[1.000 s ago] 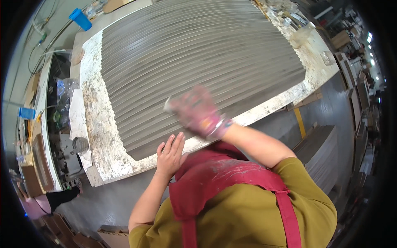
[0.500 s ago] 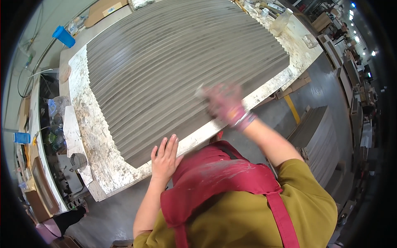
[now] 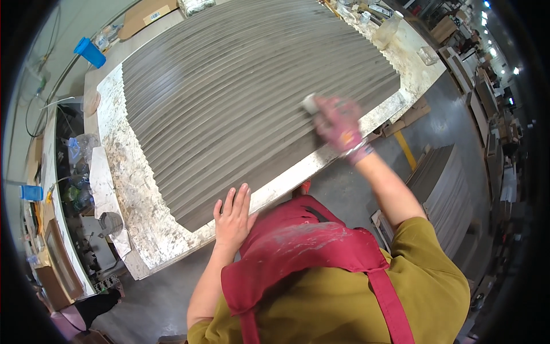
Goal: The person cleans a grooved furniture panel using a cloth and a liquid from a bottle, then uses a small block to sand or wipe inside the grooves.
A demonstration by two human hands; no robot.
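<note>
A wide stack of grey-brown strips with thin ridged lines (image 3: pixel 229 109) lies across the stained white tabletop (image 3: pixel 137 206). My right hand (image 3: pixel 339 123), in a dirty pink-purple glove, is closed around a small whitish block (image 3: pixel 310 103). It presses or hovers over the strips near their front right edge; motion blur hides the exact contact. My left hand (image 3: pixel 232 218) is bare, fingers stretched out, resting on the table's front rim beside the strips' near left corner.
A blue cup (image 3: pixel 90 52) stands at the back left, and a clear bottle (image 3: pixel 389 28) at the back right. A tape roll (image 3: pixel 110 223) sits at the left edge. Stacked boards (image 3: pixel 450 189) stand on the floor to the right. Part of another person (image 3: pixel 86 312) shows at lower left.
My right hand has moved right and slightly away from me along the strips with the whitish block. My left hand has stayed almost where it was on the rim.
</note>
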